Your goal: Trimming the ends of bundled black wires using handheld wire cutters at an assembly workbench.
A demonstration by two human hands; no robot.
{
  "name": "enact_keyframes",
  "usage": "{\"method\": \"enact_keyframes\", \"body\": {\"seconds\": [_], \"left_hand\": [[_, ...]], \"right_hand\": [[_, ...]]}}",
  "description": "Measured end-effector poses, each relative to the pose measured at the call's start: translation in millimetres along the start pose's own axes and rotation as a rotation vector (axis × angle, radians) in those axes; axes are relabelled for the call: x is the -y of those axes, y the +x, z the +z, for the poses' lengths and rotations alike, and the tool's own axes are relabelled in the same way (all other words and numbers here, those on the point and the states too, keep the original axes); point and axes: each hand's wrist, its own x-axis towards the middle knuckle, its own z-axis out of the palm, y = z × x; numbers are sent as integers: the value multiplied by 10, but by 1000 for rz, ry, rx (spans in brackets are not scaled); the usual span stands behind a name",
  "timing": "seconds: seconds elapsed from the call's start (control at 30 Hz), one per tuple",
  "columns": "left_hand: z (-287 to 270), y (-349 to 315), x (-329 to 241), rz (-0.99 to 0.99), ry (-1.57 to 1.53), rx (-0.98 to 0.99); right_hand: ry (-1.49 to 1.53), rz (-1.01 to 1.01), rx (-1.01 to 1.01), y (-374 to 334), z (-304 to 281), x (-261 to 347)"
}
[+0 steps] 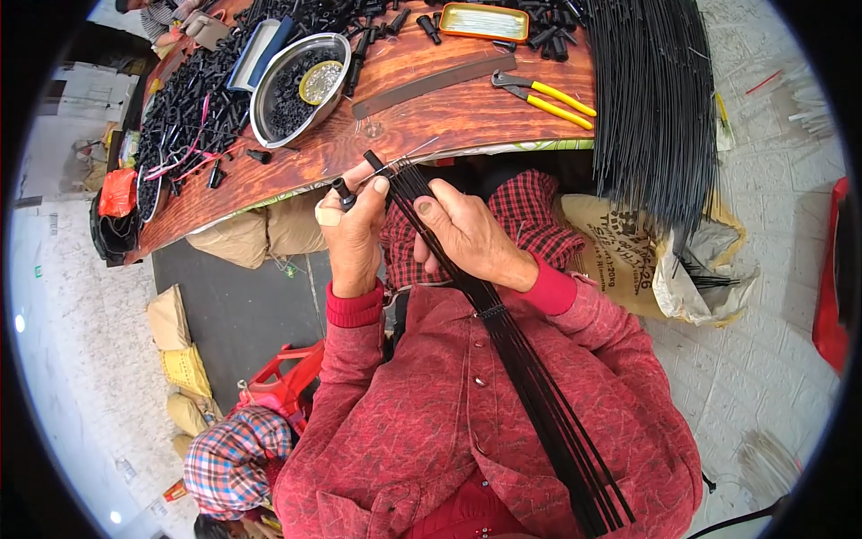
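Observation:
My right hand (471,235) is closed round a bundle of thin black rods (525,359), which slants down across my jacket and is tied partway along. Just left of its upper end, my left hand (350,238) is closed, with a tubular black plastic piece (342,192) standing up from its fingers. Thumb and forefinger pinch at the rods' tips, beside a small black stub (373,162). A thin pale wire seems to cross there; its hold is too small to make out. One finger wears a beige plaster.
On the wooden table (431,112) ahead lie yellow-handled pliers (548,101), a flat dark bar (435,85), a metal bowl (260,112) of black parts and a yellow tin (485,22). More black rods (651,108) overhang its right edge. A person (235,458) is at lower left.

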Motion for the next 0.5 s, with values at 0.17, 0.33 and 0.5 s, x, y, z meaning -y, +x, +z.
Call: {"method": "enact_keyframes", "body": {"seconds": [0.17,0.33,0.5], "left_hand": [[-18,20,49,-11,-67,16],[-22,27,77,-53,-147,21],[-55,60,74,-107,-288,62]], "right_hand": [[43,49,59,26,-45,-19],[120,58,-13,2,16,-13],[147,116,22,12,0,-49]]}}
